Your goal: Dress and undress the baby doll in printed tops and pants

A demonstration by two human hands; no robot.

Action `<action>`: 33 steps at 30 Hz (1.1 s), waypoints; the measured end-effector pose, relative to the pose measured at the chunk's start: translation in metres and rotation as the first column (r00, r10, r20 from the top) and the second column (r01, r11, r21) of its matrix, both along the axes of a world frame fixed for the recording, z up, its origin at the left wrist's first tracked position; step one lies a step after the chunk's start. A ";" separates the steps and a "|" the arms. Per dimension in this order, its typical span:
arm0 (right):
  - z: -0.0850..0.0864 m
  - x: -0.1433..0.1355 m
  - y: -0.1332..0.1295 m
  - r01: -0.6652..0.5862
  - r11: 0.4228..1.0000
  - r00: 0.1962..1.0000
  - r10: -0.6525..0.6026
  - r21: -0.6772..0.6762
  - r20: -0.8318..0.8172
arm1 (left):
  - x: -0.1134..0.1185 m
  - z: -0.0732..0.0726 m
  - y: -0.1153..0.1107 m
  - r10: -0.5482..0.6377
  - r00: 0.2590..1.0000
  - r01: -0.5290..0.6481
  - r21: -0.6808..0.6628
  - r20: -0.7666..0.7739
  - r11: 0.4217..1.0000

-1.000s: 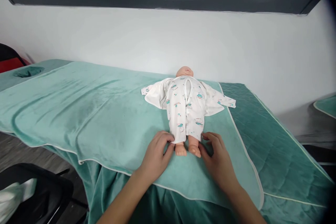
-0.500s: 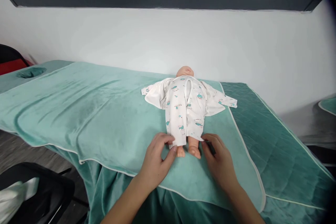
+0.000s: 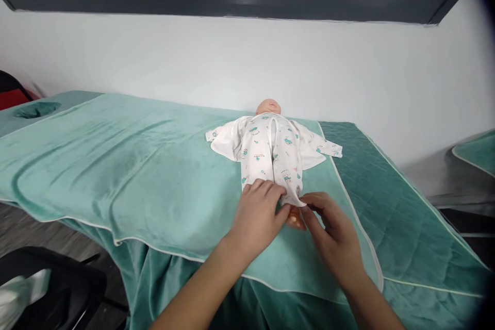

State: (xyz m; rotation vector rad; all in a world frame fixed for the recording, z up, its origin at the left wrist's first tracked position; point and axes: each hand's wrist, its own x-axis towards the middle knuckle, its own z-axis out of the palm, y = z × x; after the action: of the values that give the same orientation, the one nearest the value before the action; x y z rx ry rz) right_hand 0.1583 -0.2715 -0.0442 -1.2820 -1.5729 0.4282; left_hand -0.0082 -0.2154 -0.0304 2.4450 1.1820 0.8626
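Note:
A baby doll [image 3: 268, 106] lies on its back on the bed, its head towards the wall. White baby clothes [image 3: 258, 149] with small teal prints cover its body, sleeves spread to both sides and two leg parts hanging down. My right hand [image 3: 335, 232] pinches the outer bottom corner of the right-hand leg part between thumb and fingers. My left hand [image 3: 260, 216] lies across the left-hand leg part, with curled fingertips and thumb at the inner hem of the right-hand one. Between my hands a doll's foot [image 3: 296, 218] shows; the other foot is hidden behind my left hand.
A light green blanket [image 3: 154, 165] covers the bed, over a darker green quilted cover [image 3: 417, 216]. The white wall [image 3: 174, 62] and dark window frame [image 3: 290, 5] stand behind. A black chair [image 3: 73, 278] with white cloth on it is at lower left.
My left hand has moved right, from the left-hand leg hem to the right-hand one. My right hand still pinches its hem corner, now pulled slightly outward. The view has shifted slightly.

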 end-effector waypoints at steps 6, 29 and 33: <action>-0.008 0.007 -0.005 0.039 0.999 0.988 -0.043 0.029 0.151 | -0.002 -0.007 -0.006 -0.003 1.000 0.002 0.075 0.013 0.997; -0.020 0.013 -0.006 0.074 0.997 0.990 -0.073 -0.004 0.117 | -0.055 -0.042 -0.047 0.026 0.997 -0.034 0.100 0.078 0.994; 0.011 0.011 0.045 0.059 0.998 0.993 -0.061 0.028 0.097 | -0.057 -0.052 -0.038 0.037 0.995 -0.043 0.061 0.093 0.997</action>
State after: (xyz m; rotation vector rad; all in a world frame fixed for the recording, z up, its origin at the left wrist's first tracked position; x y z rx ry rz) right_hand 0.1695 -0.2266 -0.0332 -1.3446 -1.6121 0.3105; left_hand -0.0650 -0.2533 -0.0823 2.4096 1.1918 1.0280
